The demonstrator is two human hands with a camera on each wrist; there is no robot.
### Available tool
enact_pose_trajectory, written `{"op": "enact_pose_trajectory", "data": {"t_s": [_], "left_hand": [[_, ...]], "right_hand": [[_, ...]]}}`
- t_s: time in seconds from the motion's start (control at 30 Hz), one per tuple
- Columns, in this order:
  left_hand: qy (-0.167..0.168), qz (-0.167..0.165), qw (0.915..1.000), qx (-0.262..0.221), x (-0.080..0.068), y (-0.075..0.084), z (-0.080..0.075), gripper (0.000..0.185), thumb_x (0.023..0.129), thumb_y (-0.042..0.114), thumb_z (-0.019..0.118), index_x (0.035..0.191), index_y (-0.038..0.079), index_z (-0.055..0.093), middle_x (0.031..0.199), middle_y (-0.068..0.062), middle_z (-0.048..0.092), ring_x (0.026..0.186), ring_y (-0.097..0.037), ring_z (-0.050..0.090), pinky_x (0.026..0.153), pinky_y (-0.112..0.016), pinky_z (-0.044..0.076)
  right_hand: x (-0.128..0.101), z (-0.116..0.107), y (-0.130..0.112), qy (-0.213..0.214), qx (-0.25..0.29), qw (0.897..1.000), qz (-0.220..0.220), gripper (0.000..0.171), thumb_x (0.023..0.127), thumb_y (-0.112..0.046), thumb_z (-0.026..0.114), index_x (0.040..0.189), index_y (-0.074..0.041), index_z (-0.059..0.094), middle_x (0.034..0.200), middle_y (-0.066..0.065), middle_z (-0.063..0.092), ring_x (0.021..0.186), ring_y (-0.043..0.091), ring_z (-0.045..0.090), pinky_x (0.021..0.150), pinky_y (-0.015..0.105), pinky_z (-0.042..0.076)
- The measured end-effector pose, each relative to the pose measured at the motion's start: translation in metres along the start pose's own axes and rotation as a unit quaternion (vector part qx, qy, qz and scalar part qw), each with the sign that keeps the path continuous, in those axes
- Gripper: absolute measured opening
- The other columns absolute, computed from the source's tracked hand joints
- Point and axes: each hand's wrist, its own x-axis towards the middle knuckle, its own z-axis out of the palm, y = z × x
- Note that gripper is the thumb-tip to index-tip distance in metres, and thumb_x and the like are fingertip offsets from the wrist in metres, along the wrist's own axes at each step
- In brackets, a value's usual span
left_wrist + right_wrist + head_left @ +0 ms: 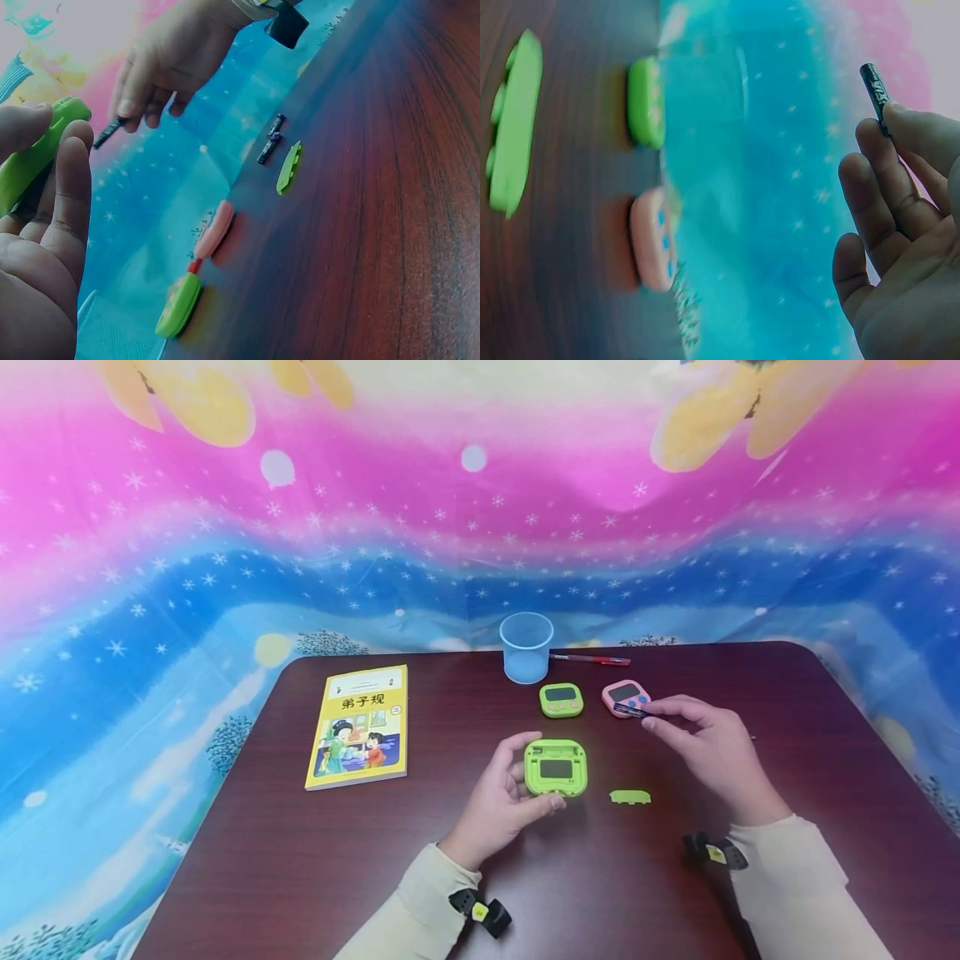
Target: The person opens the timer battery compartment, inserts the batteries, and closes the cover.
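My left hand grips a green digital timer by its edge, with the open battery compartment facing up. Between the thumb and forefinger of my right hand is a small black battery, held in the air apart from the timer. A loose green battery cover lies on the table to the right of the held timer. Beside that cover, the left wrist view shows two more dark batteries on the tabletop; my right hand mostly hides them in the head view.
Behind the hands sit a second green timer and a pink timer. Farther back stand a blue cup and a red pen. A yellow book lies at left on the dark table.
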Motion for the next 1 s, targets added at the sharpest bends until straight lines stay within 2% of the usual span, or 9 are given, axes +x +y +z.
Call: {"op": "enact_pose_trajectory", "data": {"t_s": [0.17, 0.4, 0.57, 0.87, 1.0], "left_hand": [[-0.002, -0.005, 1.0, -0.007, 0.0, 0.001, 0.0, 0.08, 0.084, -0.012, 0.072, 0.148, 0.017, 0.034, 0.125, -0.032, 0.061, 0.099, -0.022, 0.071, 0.086, -0.036, 0.061], [0.001, -0.003, 1.0, 0.006, -0.001, 0.002, 0.002, 0.079, 0.084, -0.01, 0.073, 0.148, 0.016, 0.035, 0.125, -0.022, 0.065, 0.104, -0.02, 0.07, 0.089, -0.037, 0.059], [-0.003, -0.004, 1.0, 0.004, -0.001, 0.0, 0.004, 0.078, 0.085, -0.011, 0.073, 0.148, 0.014, 0.034, 0.125, -0.024, 0.064, 0.103, -0.019, 0.07, 0.089, -0.036, 0.059], [-0.016, -0.032, 0.9992, -0.019, -0.001, -0.004, 0.008, 0.078, 0.086, -0.01, 0.072, 0.148, 0.02, 0.034, 0.115, -0.019, 0.069, 0.084, -0.017, 0.071, 0.076, -0.029, 0.061], [-0.014, -0.033, 0.9991, -0.021, -0.002, -0.003, 0.008, 0.077, 0.087, -0.009, 0.071, 0.147, 0.02, 0.033, 0.114, -0.019, 0.069, 0.081, -0.017, 0.071, 0.073, -0.027, 0.061]], "right_hand": [[-0.006, 0.005, -0.018, 0.007, 0.024, 1.0, -0.009, 0.02, 0.09, -0.023, 0.078, 0.109, -0.021, 0.078, 0.106, -0.004, 0.072, 0.094, 0.0, 0.059, 0.069, 0.014, 0.048], [-0.013, 0.005, -0.036, -0.005, 0.044, 0.999, -0.007, 0.022, 0.089, -0.02, 0.079, 0.11, -0.02, 0.078, 0.107, -0.009, 0.072, 0.097, 0.001, 0.059, 0.072, 0.013, 0.049], [-0.02, 0.004, -0.046, -0.016, 0.058, 0.998, -0.015, 0.02, 0.088, -0.017, 0.08, 0.107, -0.02, 0.078, 0.107, -0.009, 0.072, 0.098, 0.001, 0.06, 0.075, 0.013, 0.049], [-0.025, 0.015, -0.05, -0.051, 0.047, 0.997, -0.042, 0.016, 0.087, -0.014, 0.08, 0.101, -0.022, 0.077, 0.101, -0.008, 0.072, 0.094, 0.002, 0.063, 0.077, 0.016, 0.051], [-0.026, 0.023, -0.051, -0.071, 0.051, 0.994, -0.064, 0.018, 0.086, -0.013, 0.081, 0.1, -0.023, 0.078, 0.099, -0.011, 0.071, 0.094, 0.004, 0.064, 0.08, 0.017, 0.052]]}}
